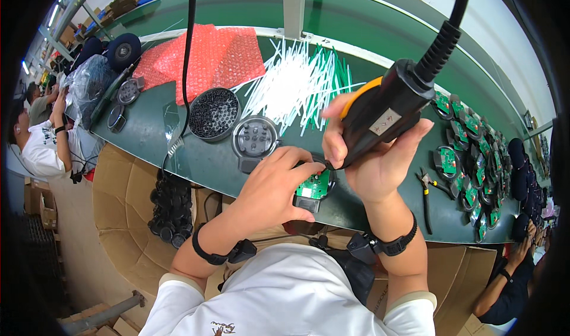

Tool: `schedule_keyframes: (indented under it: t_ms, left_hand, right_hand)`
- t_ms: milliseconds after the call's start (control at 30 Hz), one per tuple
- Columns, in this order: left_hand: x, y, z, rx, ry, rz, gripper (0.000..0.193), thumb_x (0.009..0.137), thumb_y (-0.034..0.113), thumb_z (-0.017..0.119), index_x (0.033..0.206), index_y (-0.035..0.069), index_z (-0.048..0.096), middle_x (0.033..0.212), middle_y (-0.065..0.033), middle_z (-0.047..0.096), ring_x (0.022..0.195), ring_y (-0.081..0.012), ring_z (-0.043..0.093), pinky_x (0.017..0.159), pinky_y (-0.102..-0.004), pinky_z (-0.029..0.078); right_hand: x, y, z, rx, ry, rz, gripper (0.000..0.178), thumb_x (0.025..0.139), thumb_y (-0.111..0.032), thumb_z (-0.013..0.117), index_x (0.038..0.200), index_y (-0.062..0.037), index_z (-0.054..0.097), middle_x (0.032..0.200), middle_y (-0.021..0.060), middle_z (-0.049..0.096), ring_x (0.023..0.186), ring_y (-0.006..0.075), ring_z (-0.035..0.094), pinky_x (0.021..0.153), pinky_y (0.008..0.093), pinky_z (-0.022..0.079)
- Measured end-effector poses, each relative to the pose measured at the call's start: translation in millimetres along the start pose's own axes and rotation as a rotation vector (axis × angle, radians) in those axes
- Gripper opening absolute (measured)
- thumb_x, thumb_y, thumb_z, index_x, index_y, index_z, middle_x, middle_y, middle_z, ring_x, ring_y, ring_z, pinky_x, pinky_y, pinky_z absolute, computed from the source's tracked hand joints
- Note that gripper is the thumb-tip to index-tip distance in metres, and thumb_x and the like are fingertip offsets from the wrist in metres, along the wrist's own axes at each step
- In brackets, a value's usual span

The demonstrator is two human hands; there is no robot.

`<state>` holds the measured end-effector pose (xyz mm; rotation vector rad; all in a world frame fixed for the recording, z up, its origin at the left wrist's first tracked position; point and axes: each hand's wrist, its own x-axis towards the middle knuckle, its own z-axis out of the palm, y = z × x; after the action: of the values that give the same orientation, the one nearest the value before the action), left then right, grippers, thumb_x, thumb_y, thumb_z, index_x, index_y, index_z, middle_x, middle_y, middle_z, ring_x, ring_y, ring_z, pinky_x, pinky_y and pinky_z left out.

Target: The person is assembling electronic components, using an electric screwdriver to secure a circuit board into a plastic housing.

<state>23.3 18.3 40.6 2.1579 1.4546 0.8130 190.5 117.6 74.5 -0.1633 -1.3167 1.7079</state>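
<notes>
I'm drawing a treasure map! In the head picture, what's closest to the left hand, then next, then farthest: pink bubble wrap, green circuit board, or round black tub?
1. Green circuit board: right by the left hand, at its fingers.
2. Round black tub: ahead, to the left.
3. Pink bubble wrap: behind the tub, farthest away.

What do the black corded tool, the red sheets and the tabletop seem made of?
Corded tool: probably hard plastic, smooth, softly shiny; its ribbed cable sleeve looks rubbery. Bubble-wrap sheets: apparently plastic film, glossy, dotted with bubbles. Green tabletop: smooth, faint sheen; rubber mat or laminate, unclear which.
</notes>
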Motion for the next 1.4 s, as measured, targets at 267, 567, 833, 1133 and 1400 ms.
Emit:
schedule_keyframes:
  t_ms: [267, 567, 833, 1133, 1400]
  left_hand:
    - [-1.2, -4.9, 0.7, 0.000, -0.030, 0.005, 0.082, 0.055, 0.042, 0.094, 0.125, 0.008, 0.067, 0.127, -0.0130, 0.059, 0.120, -0.0401, 0.056, 0.103, -0.0500, 0.047]
    - [0.8, -1.0, -1.3, -0.012, -0.033, -0.019, 0.081, 0.052, 0.026, 0.098, 0.126, 0.009, 0.068, 0.130, -0.0082, 0.061, 0.126, -0.0335, 0.056, 0.106, -0.0467, 0.046]
    - [16.0, 3.6, 6.7, 0.092, 0.094, 0.012, 0.051, 0.075, 0.031, 0.087, 0.118, 0.008, 0.072, 0.116, -0.0072, 0.066, 0.119, -0.0312, 0.059, 0.098, -0.0446, 0.048]
    - [45.5, -31.3, 4.7, 0.396, 0.183, -0.114, 0.030, 0.078, 0.015, 0.082, 0.108, 0.009, 0.079, 0.098, -0.0063, 0.069, 0.100, -0.0287, 0.063, 0.086, -0.0437, 0.050]
    - [-6.3, 6.4, -2.8, 0.168, -0.089, -0.009, 0.085, 0.060, 0.031, 0.094, 0.132, 0.001, 0.062, 0.132, -0.0163, 0.057, 0.127, -0.0393, 0.053, 0.107, -0.0492, 0.045]
  right_hand:
    - [-1.0, -8.0, 24.7, -0.163, 0.218, 0.059, 0.115, 0.076, -0.106, 0.026, 0.093, 0.0042, 0.056, 0.059, 0.0050, 0.052, 0.045, 0.0147, 0.049, 0.046, 0.0272, 0.041]
    - [-1.4, -10.0, 27.3, -0.188, 0.208, 0.021, 0.120, 0.076, -0.106, 0.022, 0.096, 0.0067, 0.060, 0.059, 0.0054, 0.054, 0.048, 0.0132, 0.050, 0.047, 0.0269, 0.041]
    - [-1.5, -23.6, 14.4, -0.082, 0.025, 0.024, 0.117, 0.081, -0.100, 0.025, 0.129, 0.0015, 0.056, 0.119, 0.0153, 0.066, 0.065, 0.0114, 0.049, 0.058, 0.0264, 0.042]
    - [17.8, -25.8, -1.5, -0.337, 0.115, -0.197, 0.076, 0.102, -0.068, 0.054, 0.133, 0.0006, 0.058, 0.100, 0.0075, 0.067, 0.074, 0.0094, 0.054, 0.065, 0.0255, 0.045]
    - [23.0, -15.0, -11.5, -0.512, 0.228, -0.153, 0.046, 0.095, -0.009, 0.078, 0.137, 0.0000, 0.060, 0.101, 0.0018, 0.069, 0.090, 0.0083, 0.062, 0.082, 0.0257, 0.050]
